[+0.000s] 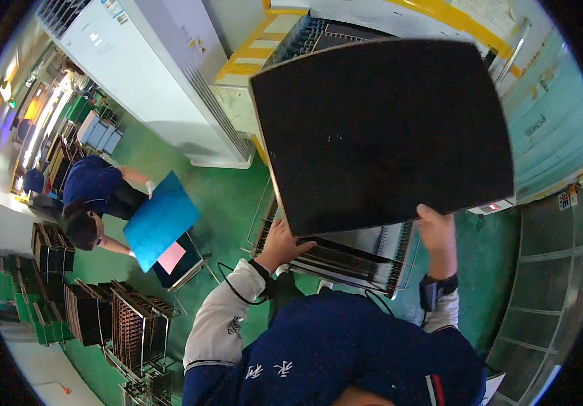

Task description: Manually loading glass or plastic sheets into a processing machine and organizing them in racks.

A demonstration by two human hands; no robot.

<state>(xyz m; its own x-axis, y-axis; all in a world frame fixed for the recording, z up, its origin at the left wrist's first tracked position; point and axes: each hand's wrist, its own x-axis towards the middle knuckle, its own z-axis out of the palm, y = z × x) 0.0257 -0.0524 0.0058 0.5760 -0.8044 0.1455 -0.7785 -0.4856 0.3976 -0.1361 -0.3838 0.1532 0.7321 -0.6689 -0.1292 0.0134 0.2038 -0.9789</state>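
Observation:
A large black flat panel (386, 135) is held up in front of me, tilted, and fills much of the upper right. My right hand (436, 233) is closed on its lower right edge, thumb on the near face, the other fingers hidden behind. At the lower left corner, my left hand (282, 245) cradles the panel between fingers and thumb. Directly below the panel stands a wire rack (372, 274) with slotted sides and dark boards in it; the panel hides its far part.
Behind the panel is a machine with rollers (305, 37) and yellow-taped edges. A tall white air conditioner (149, 74) stands left of it. Farther left, a co-worker (95, 186) bends with a blue sheet (161, 220) over a small stand. Racks of boards (136, 331) line the lower left.

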